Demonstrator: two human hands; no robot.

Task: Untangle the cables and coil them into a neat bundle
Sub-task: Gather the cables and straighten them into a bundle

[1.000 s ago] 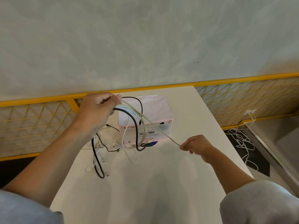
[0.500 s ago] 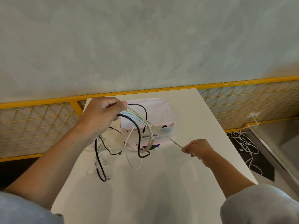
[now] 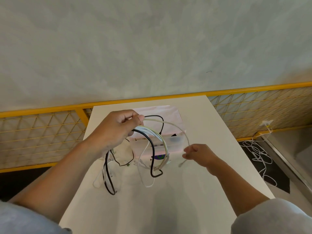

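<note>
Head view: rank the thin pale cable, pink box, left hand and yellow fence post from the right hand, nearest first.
1. Thin pale cable: pinched in the right hand.
2. Pink box: on the table, just to its left.
3. Left hand: farther left, gripping the cable bundle.
4. Yellow fence post: beyond the table's far-left corner.

Smooth matt white table (image 3: 168, 208), glossy plastic-sheathed cables (image 3: 152, 146), painted yellow metal mesh fence (image 3: 42, 130), rough plaster wall (image 3: 152, 48).
</note>
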